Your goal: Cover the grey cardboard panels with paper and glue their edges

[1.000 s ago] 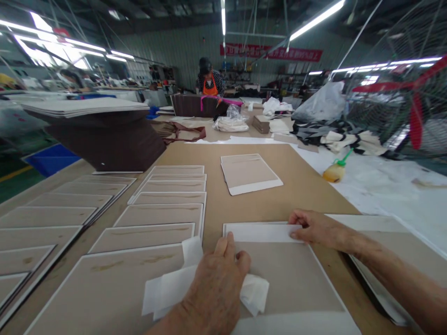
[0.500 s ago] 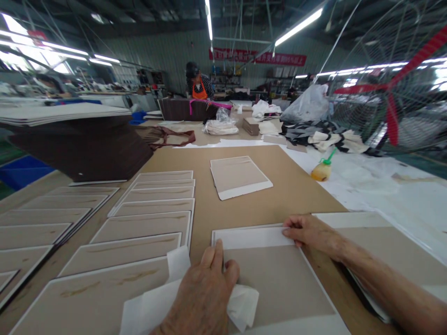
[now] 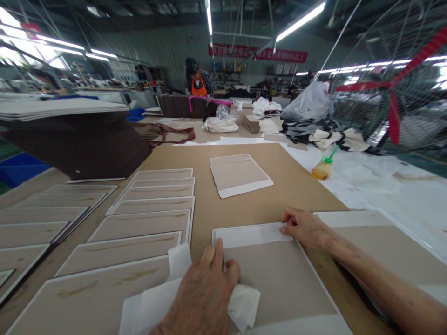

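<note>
A grey board with a white paper border [image 3: 282, 279] lies on the brown table right before me. My left hand [image 3: 204, 293] presses a crumpled white cloth [image 3: 240, 304] onto its near left part, fingers curled round the cloth. My right hand [image 3: 303, 227] rests at the board's far right corner, fingertips pinched on the folded white top strip [image 3: 249, 235].
Rows of overlapping finished boards [image 3: 146, 218] cover the left. A single board [image 3: 239, 174] lies farther ahead. More boards [image 3: 394, 242] sit at my right. A yellow glue bottle [image 3: 323, 168], a dark tall stack [image 3: 77, 139], a red fan [image 3: 394, 102] and a co-worker in orange [image 3: 197, 83] are beyond.
My view has shifted a little. Both hands stay on the board; the right hand slid slightly left along the white strip.
</note>
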Available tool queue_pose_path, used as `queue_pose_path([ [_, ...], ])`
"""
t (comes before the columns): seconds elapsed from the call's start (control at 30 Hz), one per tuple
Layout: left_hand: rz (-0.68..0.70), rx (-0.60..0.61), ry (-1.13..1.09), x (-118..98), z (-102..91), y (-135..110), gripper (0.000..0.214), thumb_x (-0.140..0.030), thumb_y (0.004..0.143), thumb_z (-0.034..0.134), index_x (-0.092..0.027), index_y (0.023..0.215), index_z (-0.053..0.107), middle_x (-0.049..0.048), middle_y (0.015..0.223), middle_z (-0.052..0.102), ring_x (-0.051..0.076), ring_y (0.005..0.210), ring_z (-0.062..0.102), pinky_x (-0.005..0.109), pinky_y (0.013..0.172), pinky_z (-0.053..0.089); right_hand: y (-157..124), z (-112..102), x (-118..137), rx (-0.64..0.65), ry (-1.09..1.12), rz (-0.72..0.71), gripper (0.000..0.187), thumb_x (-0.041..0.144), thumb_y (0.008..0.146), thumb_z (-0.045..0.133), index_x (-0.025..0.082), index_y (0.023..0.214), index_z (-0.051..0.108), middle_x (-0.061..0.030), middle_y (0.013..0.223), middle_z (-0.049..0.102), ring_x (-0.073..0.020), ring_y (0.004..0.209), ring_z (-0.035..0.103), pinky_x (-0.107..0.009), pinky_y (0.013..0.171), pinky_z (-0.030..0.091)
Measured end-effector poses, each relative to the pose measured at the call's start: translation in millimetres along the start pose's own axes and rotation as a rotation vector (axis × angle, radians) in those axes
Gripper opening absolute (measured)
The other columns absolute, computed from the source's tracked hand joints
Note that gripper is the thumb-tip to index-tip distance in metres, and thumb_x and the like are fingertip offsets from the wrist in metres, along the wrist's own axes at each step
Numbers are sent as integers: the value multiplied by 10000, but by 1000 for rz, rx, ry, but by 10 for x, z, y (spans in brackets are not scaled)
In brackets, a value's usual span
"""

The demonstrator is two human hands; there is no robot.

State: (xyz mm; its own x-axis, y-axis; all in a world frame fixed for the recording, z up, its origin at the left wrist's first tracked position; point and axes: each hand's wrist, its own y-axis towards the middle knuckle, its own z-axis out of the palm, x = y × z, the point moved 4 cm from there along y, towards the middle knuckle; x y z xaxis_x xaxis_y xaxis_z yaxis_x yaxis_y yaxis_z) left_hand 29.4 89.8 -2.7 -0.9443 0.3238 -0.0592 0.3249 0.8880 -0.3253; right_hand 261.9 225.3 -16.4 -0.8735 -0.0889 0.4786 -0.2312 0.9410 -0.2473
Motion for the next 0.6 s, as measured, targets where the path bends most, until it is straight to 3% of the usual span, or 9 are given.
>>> queue_pose_path([
  [0.2,18,-13,1,11,4,-10,533,-128,687,569,-122,1219,614,287,1545,326,408,1299,463,504,977,485,20,-24,-19,-13,-64,-4,118,160,815,664,200,837,554,31,685,623,-149,639,569,-253,586,385],
  [0.37,34,-95,-6,-3,27,-28,547,-140,638,593,-122,1184,609,305,1538,321,410,1297,457,517,946,501,-135,-103,95,-196,-187,20,162,125,854,590,168,1008,568,-42,819,665,-213,730,612,-324,662,412],
  [0.43,43,-112,-10,-8,29,-31,538,-134,642,582,-126,1179,611,302,1533,330,408,1311,442,513,956,495,-286,-18,303,-231,-188,-99,203,146,899,548,159,1098,587,-78,981,690,-225,849,643,-345,750,461],
  [0.5,41,-115,-5,-8,27,-29,517,-129,658,567,-125,1172,617,293,1521,355,408,1318,431,512,980,478,-459,164,583,-196,-191,-338,296,197,955,507,143,1230,602,-118,1257,643,-249,1114,609,-377,948,465],
  [0.6,17,-92,11,13,39,-19,478,-121,656,564,-132,1128,637,271,1492,407,411,1292,446,521,997,461,-651,500,863,-27,-241,-589,490,323,1009,474,86,1437,500,-143,1543,407,-298,1431,330,-469,1186,265],
])
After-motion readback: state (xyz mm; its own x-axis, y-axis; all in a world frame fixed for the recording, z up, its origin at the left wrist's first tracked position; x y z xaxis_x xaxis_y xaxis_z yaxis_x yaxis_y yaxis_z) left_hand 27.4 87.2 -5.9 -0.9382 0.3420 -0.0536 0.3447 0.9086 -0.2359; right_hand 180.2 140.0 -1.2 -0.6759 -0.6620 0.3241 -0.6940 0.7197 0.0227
